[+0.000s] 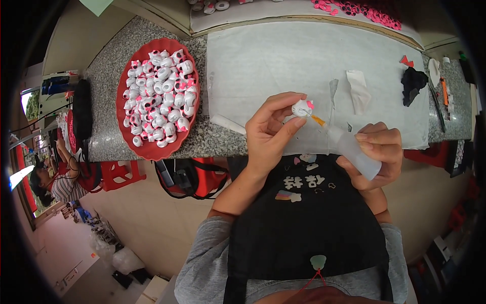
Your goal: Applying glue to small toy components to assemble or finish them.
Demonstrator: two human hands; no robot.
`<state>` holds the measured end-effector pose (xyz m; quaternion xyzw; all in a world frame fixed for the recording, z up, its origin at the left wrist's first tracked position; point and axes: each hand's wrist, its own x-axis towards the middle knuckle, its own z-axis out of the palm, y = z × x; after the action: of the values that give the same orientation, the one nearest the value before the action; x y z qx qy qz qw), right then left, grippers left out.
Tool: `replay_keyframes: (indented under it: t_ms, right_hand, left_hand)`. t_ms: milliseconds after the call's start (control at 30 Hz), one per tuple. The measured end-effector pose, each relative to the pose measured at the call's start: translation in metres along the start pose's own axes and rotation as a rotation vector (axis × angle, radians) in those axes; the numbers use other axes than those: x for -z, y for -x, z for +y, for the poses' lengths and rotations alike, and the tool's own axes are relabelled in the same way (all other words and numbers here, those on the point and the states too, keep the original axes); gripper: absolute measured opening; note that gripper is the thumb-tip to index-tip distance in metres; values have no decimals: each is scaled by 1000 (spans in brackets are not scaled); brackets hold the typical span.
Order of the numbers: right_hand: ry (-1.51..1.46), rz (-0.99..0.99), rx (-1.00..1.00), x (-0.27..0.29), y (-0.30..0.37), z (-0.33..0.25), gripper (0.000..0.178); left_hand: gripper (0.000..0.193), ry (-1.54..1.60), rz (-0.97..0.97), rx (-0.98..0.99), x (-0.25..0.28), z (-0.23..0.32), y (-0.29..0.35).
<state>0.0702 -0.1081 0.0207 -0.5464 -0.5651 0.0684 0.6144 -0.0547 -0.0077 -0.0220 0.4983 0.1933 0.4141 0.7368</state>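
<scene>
My left hand [276, 121] pinches a small white cat-shaped head [302, 108] with a pink bow between thumb and fingertips. Closed around a translucent white squeeze bottle [353, 151] is my right hand [378, 152]. The bottle lies tilted, its orange nozzle [318, 120] pointing up and left at the cat head. Its thin tip reaches to or very near the head's lower edge; whether it touches, I cannot tell. Both hands are held over the near edge of a white sheet [268, 61] on the worktop.
To the left, a red scalloped tray [123, 96] is heaped with similar cat heads. A white paper piece [358, 91], a black cloth [414, 85] and an orange-handled tool [444, 92] lie to the right. Pink pieces [354, 9] fill a back shelf. Another person [55, 177] sits far left.
</scene>
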Motion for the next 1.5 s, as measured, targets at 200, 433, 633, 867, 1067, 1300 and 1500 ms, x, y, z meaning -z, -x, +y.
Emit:
replay_keyframes:
  t_ms: [200,433,633,867,1067,1300,1500]
  right_hand:
    - [8,-22,8,-1,-2,0,37]
    - [-34,-4,4,6,-4,3,43]
    - [-219,110,-267,18,-27,28,27]
    - [167,-155,-475,31,-99,113,23]
    - [775,-268,-10,16,-119,146,24]
    - [801,-335,81,18,-112,142,24]
    - [957,-426,107,13,-109,138,25]
  left_hand:
    - [31,-215,-55,-125,1,0,-2]
    - [31,-243,-32,-140,2,1,-4]
    - [34,37,111,39,8,10,-7]
    - [34,91,127,51,15,10,-6]
    - [33,98,129,24,18,13,-5]
    - [33,112,124,64,17,12,-8]
    - [33,52,95,70,12,9,-8]
